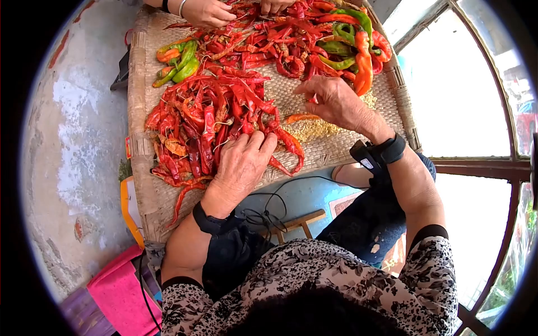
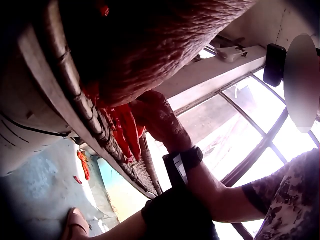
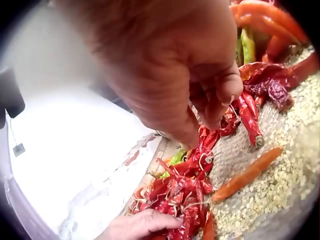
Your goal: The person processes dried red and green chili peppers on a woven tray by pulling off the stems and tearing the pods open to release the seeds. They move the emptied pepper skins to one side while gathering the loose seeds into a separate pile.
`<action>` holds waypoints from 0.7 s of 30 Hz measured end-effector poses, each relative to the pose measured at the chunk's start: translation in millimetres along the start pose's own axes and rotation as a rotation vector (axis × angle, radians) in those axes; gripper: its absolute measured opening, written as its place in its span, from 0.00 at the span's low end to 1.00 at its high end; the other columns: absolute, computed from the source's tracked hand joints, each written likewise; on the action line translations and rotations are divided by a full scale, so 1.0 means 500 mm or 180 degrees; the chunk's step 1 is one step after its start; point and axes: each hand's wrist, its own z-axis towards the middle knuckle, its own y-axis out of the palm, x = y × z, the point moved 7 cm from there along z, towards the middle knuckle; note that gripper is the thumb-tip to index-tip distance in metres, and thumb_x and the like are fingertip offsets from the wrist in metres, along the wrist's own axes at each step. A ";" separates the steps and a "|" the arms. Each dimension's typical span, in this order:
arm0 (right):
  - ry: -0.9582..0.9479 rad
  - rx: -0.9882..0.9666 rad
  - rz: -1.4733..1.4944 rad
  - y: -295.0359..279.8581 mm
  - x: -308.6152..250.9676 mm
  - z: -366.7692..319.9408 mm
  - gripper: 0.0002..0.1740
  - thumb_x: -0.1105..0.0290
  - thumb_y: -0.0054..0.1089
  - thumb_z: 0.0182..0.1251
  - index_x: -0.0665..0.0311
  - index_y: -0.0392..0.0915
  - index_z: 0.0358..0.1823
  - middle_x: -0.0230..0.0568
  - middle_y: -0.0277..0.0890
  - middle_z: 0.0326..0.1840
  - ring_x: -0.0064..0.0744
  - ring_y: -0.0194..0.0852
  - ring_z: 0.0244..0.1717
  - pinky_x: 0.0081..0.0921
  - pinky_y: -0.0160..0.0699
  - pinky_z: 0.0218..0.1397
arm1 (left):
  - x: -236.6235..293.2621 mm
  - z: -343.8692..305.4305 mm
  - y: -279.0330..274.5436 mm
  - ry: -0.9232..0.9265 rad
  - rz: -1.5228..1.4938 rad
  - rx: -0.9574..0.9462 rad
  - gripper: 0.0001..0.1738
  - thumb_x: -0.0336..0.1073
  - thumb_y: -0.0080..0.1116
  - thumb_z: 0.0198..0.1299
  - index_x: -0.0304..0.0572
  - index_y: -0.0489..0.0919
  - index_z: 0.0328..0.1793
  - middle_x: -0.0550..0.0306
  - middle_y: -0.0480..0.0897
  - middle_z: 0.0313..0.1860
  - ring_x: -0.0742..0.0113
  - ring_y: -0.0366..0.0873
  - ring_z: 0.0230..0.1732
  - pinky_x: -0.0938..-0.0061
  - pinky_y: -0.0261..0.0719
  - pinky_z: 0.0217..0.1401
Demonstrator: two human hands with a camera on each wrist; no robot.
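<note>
We see two hands at work over one woven tray (image 1: pixel 136 101). The left hand (image 1: pixel 241 165) lies spread, its fingers nearly straight, and rests palm-down on the near edge of the heap of red chillies (image 1: pixel 207 117), touching them without gripping any. The right hand (image 1: pixel 334 101) hovers just above the tray with its fingers curled in toward the thumb. A scrap of red shows at the fingertips, but we cannot tell whether they pinch it.

The two hands are apart, and a single orange chilli (image 1: pixel 301 117) lies alone on the weave between them, just beside a patch of loose seeds (image 1: pixel 314 130). The red chillies are too many and too tangled for us to count. They spread from under the left hand to the far rim, to the left of and beyond the right hand. We note two clusters of green chillies, one at the far left (image 1: pixel 178 60) and one at the far right (image 1: pixel 346 35). Two further hands (image 1: pixel 208 11) of another person reach into the pile at the far edge.
</note>
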 end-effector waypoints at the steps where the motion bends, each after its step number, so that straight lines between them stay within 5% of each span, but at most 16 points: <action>1: 0.0053 -0.0290 -0.0310 0.028 -0.013 -0.007 0.17 0.67 0.63 0.61 0.66 0.75 0.50 0.45 0.77 0.37 0.45 0.80 0.36 0.37 0.80 0.39 | 0.000 0.001 -0.001 0.0011 0.0023 -0.0016 0.22 0.25 0.60 0.46 0.42 0.77 0.51 0.57 0.73 0.34 0.63 0.75 0.34 0.70 0.79 0.34; 6: 0.0406 -0.0595 -0.0775 0.076 -0.020 -0.004 0.10 0.66 0.60 0.63 0.66 0.75 0.37 0.48 0.73 0.39 0.52 0.77 0.37 0.41 0.78 0.40 | 0.001 0.001 -0.004 0.0032 0.0016 0.0016 0.21 0.26 0.60 0.46 0.42 0.77 0.51 0.57 0.73 0.34 0.63 0.75 0.33 0.70 0.78 0.34; 9: 0.0301 -0.0768 -0.0196 0.062 -0.012 -0.005 0.08 0.69 0.58 0.62 0.67 0.74 0.33 0.49 0.76 0.33 0.52 0.76 0.34 0.40 0.75 0.36 | 0.000 -0.001 -0.003 0.0008 -0.0063 -0.0013 0.22 0.26 0.60 0.47 0.42 0.77 0.52 0.57 0.72 0.34 0.62 0.75 0.34 0.70 0.78 0.34; 12: 0.0703 -0.1282 0.0445 0.026 0.019 -0.003 0.13 0.64 0.61 0.64 0.68 0.76 0.41 0.40 0.79 0.28 0.34 0.78 0.28 0.29 0.78 0.32 | 0.002 -0.003 -0.003 0.0006 0.0037 -0.0023 0.22 0.26 0.60 0.47 0.42 0.77 0.52 0.57 0.72 0.35 0.63 0.75 0.34 0.70 0.78 0.34; 14: 0.1584 0.0048 0.2136 -0.036 0.071 0.001 0.18 0.61 0.62 0.66 0.69 0.76 0.47 0.34 0.78 0.28 0.19 0.74 0.27 0.20 0.76 0.30 | 0.001 -0.003 0.000 0.0003 0.0009 -0.0008 0.22 0.26 0.60 0.47 0.42 0.77 0.52 0.57 0.73 0.35 0.63 0.75 0.33 0.70 0.78 0.34; 15: 0.1331 0.1127 0.2666 -0.072 0.080 0.010 0.21 0.60 0.61 0.67 0.70 0.75 0.53 0.32 0.77 0.29 0.15 0.72 0.27 0.17 0.76 0.31 | 0.001 -0.003 0.000 0.0002 -0.0017 0.0009 0.22 0.26 0.60 0.47 0.42 0.77 0.52 0.57 0.73 0.35 0.63 0.75 0.33 0.70 0.78 0.34; 16: 0.1423 0.1353 0.2580 -0.089 0.087 0.005 0.25 0.59 0.63 0.66 0.71 0.73 0.57 0.33 0.78 0.31 0.17 0.72 0.26 0.17 0.76 0.31 | 0.001 -0.003 -0.001 -0.0001 -0.0018 0.0016 0.22 0.26 0.60 0.47 0.42 0.77 0.52 0.57 0.73 0.35 0.63 0.75 0.33 0.70 0.78 0.34; 18: 0.1488 0.0474 0.1321 -0.051 0.050 0.005 0.25 0.58 0.62 0.66 0.72 0.74 0.55 0.38 0.80 0.31 0.21 0.75 0.28 0.19 0.77 0.32 | 0.001 -0.002 -0.004 0.0012 -0.0073 0.0073 0.22 0.26 0.60 0.47 0.42 0.76 0.52 0.57 0.73 0.34 0.63 0.75 0.33 0.70 0.78 0.34; 19: 0.0815 -0.0063 0.0793 -0.008 0.005 0.013 0.23 0.57 0.62 0.66 0.71 0.78 0.50 0.42 0.81 0.32 0.27 0.79 0.31 0.25 0.79 0.34 | 0.001 -0.001 -0.004 0.0023 -0.0071 0.0071 0.22 0.26 0.60 0.47 0.42 0.76 0.52 0.57 0.73 0.34 0.63 0.75 0.33 0.70 0.78 0.34; 21: 0.0810 -0.1128 0.0547 0.078 -0.026 -0.019 0.25 0.49 0.61 0.64 0.67 0.79 0.45 0.46 0.81 0.32 0.42 0.80 0.35 0.35 0.79 0.39 | 0.000 -0.002 0.000 -0.0012 -0.0115 0.0034 0.23 0.25 0.60 0.46 0.41 0.76 0.52 0.57 0.73 0.35 0.62 0.75 0.34 0.70 0.78 0.34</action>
